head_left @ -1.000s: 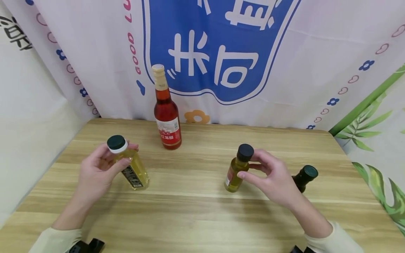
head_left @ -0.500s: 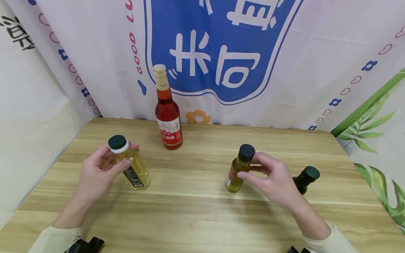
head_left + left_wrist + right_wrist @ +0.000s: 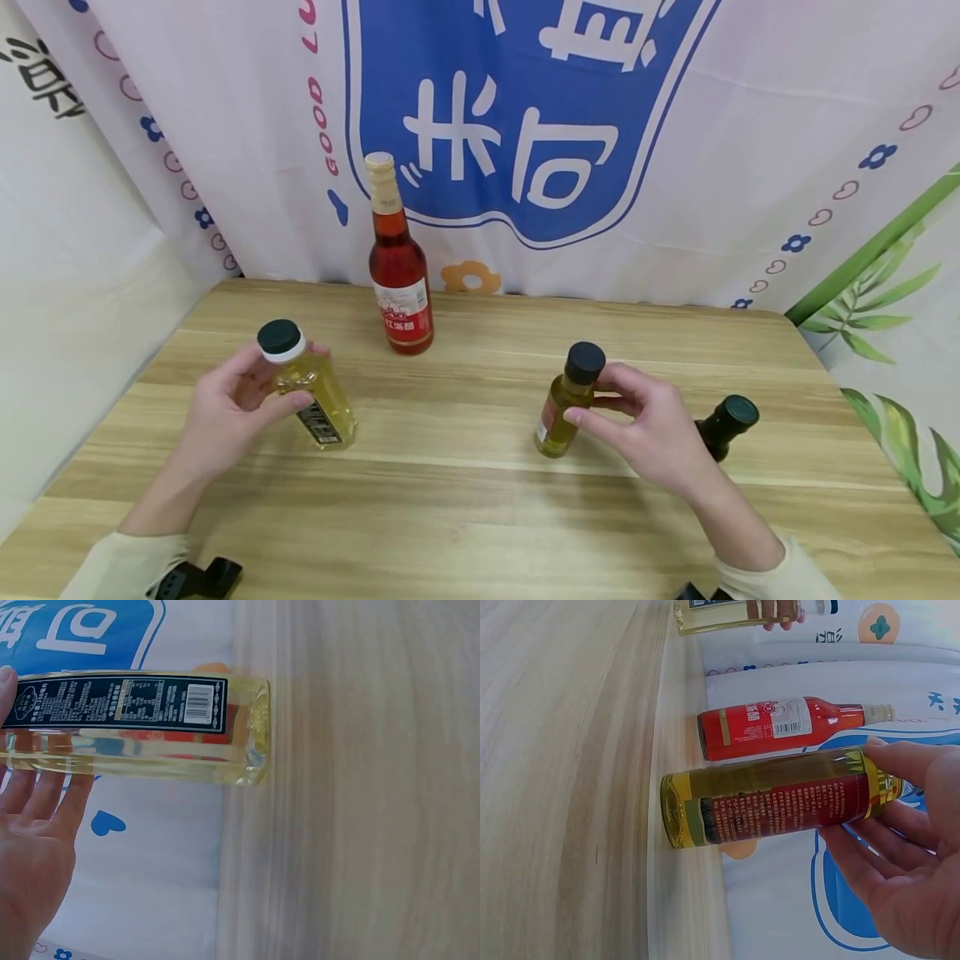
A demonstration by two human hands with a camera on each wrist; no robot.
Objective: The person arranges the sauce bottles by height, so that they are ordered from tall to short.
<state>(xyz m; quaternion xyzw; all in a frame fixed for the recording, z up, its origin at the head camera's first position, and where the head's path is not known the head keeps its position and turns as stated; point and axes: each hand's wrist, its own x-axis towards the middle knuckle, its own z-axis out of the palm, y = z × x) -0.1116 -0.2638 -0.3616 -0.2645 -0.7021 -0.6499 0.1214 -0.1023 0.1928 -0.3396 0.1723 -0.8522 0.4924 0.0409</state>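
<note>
On the left of the head view, my left hand (image 3: 221,417) grips a clear bottle of pale yellow liquid (image 3: 333,396) near its neck, thumb in front and fingers behind. This bottle has a dark green cap; the left wrist view shows its black label (image 3: 120,701) with a barcode. My right hand (image 3: 652,417) holds a small oil bottle (image 3: 557,417) by its upper part, between thumb and fingers. A black cap tops it, and a red label (image 3: 787,802) with a green edge shows in the right wrist view. Both bottles are upright, their bases at the tabletop.
At the back of the wooden table (image 3: 465,500) stands a tall bottle of red vinegar (image 3: 399,275). A dark bottle with a green cap (image 3: 731,417) is partly hidden behind my right forearm. A printed curtain (image 3: 735,150) hangs along the table's far edge.
My left thumb has shifted slightly along its bottle. The right hand keeps its hold, and the bottles stay in place; the head view has drifted a little.
</note>
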